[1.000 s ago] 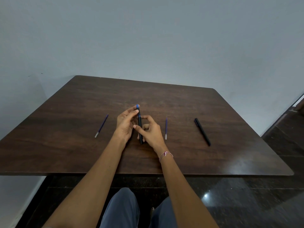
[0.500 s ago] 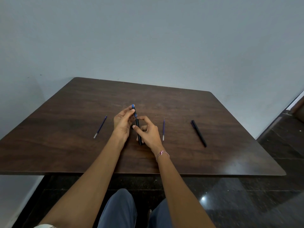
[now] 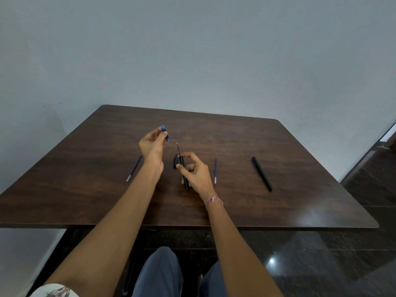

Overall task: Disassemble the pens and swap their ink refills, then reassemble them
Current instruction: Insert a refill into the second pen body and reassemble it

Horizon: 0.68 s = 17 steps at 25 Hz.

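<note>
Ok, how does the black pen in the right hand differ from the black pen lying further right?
The held black pen is gripped by the right hand; the lying black pen rests untouched. The held pen is open, a thin refill tip sticking out; the lying one looks whole. Both are slim and black.

Table (image 3: 278,206): dark brown wood grain, rounded corners, fills middle of frame | Wall (image 3: 192,50): plain pale grey-blue, upper half, meets table's far edge | Floor (image 3: 342,264): dark glossy stone, lower right, one bright light glint (image 3: 271,260) | Trousers (image 3: 158,275): grey-blue, bottom centre, under table's near edge
</note>
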{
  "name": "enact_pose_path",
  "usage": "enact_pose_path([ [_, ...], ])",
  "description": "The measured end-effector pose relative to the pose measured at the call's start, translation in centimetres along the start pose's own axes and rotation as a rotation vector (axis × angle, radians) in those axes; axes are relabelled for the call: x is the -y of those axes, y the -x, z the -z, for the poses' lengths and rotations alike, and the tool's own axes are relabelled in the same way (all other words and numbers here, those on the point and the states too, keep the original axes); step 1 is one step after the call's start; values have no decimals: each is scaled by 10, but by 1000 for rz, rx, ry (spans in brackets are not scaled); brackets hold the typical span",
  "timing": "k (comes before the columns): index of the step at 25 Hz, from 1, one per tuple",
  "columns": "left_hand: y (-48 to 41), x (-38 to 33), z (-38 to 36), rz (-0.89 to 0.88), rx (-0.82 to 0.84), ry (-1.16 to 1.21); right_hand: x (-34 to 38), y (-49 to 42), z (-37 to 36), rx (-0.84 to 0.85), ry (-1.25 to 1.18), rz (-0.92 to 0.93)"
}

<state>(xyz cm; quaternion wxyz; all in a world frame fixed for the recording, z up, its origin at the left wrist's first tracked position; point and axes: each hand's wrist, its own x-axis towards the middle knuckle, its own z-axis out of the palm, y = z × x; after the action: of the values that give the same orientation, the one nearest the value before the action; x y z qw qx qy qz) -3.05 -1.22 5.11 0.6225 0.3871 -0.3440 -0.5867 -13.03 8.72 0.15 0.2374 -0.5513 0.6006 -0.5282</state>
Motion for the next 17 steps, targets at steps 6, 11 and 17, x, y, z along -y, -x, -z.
enact_pose_path([
  [6,2,14,19,-169,16,-887,0,0,0,-45,-38,-28],
  [11,9,19,19,-184,86,-1173,2,0,1,-72,-30,-25],
  [17,12,15,16,-307,55,-1212,2,0,1,-77,-22,-16],
])
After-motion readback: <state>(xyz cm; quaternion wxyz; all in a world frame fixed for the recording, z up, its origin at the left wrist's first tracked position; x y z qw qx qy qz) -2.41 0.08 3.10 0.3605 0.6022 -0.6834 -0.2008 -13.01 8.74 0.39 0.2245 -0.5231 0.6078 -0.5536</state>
